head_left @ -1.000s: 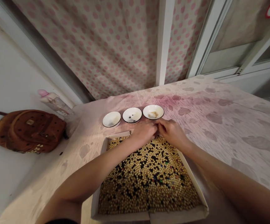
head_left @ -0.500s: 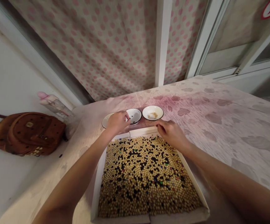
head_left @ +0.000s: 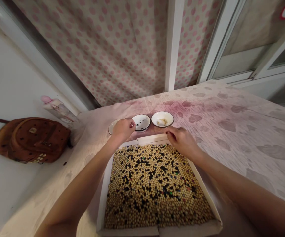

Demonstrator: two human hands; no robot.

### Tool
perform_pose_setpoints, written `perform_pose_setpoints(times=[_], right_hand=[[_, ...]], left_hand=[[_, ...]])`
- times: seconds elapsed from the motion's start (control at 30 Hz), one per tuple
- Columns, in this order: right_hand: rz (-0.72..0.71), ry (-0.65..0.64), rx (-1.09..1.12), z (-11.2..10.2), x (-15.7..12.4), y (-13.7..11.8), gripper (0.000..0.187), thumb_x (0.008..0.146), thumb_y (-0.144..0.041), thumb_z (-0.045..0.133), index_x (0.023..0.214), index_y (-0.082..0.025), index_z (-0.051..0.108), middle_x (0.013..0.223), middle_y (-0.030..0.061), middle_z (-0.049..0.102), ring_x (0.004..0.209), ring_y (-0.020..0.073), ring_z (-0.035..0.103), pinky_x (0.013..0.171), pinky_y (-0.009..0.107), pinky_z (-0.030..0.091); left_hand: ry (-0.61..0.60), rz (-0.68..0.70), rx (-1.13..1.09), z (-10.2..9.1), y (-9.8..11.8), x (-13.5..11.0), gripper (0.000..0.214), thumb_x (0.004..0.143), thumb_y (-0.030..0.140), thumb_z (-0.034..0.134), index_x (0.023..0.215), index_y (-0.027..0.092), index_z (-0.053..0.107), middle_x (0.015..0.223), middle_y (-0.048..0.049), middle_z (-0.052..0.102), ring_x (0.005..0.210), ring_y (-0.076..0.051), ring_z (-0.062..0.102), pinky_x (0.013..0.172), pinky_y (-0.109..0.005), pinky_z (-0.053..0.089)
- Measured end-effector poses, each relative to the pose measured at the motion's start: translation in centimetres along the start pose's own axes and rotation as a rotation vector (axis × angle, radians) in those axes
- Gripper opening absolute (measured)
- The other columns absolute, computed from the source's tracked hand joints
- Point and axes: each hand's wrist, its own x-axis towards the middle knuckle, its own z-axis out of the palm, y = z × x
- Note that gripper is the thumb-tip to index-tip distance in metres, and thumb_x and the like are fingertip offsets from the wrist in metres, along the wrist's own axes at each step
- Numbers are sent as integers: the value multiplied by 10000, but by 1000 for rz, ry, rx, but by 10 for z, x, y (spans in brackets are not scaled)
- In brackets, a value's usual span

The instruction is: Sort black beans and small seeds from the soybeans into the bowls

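Note:
A white box (head_left: 217, 210) holds a layer of tan beads (head_left: 142, 179) mixed with black, blue, green and red ones. My left hand (head_left: 124, 130) hovers at the left edge of the middle white dish (head_left: 146, 126), its fingers curled together; whatever they hold is hidden. Several small dark beads lie in that dish. Partly behind my left hand is another white dish (head_left: 112, 126). My right hand (head_left: 183, 140) rests closed by the box's far right corner, just below the right white dish (head_left: 157, 116), which contains small tan beads. I cannot make out what its fingers hold.
A patterned cloth (head_left: 236, 138) covers the table. To the left are a brown backpack (head_left: 34, 140) and a bottle (head_left: 59, 110) with a pink cap. A polka-dot curtain (head_left: 122, 49) hangs behind the table.
My left hand's fingers have curled in, away from the middle dish, and more dark beads show there. My right hand stays almost in place. The view has shifted slightly.

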Motion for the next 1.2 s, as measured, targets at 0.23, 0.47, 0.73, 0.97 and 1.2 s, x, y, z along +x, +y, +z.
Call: perform_pose_setpoints(times=[0.23, 0.47, 0.73, 0.97, 1.2], right_hand=[[12, -28, 19, -1, 0, 0, 203, 941, -168, 456, 948, -214, 654, 794, 28, 727, 675, 195, 631, 706, 327, 416], [36, -47, -13, -2, 0, 0, 241, 935, -151, 437, 999, -202, 663, 856, 54, 751, 713, 218, 664, 695, 332, 423], [57, -16, 30, -2, 1, -1, 226, 937, -161, 443, 967, -213, 661, 841, 43, 745, 710, 204, 665, 689, 319, 430], [71, -16, 36, -3, 1, -1, 235, 941, -163, 438, 969, -196, 669, 810, 51, 729, 693, 205, 656, 661, 315, 414], [69, -4, 53, -3, 1, -2, 232, 937, -166, 445, 964, -196, 674, 790, 50, 719, 673, 196, 643, 651, 307, 410]], left_hand=[[-17, 381, -165, 11, 52, -28, 149, 903, 168, 595, 870, 201, 736, 894, -42, 751, 773, -169, 657, 704, -287, 466], [-91, 677, -157, 41, 86, -28, 164, 910, 107, 597, 877, 175, 743, 1011, -73, 753, 965, -218, 686, 825, -349, 539], [-79, 708, -113, 62, 81, -23, 152, 926, 145, 613, 930, 175, 761, 1004, -84, 754, 960, -236, 698, 837, -392, 564], [-66, 695, -66, 66, 89, -24, 131, 938, 192, 640, 948, 142, 760, 1013, -107, 752, 949, -248, 703, 796, -372, 569], [-32, 672, -87, 72, 88, -26, 148, 936, 165, 612, 934, 149, 759, 1000, -101, 747, 927, -239, 705, 774, -364, 576]])
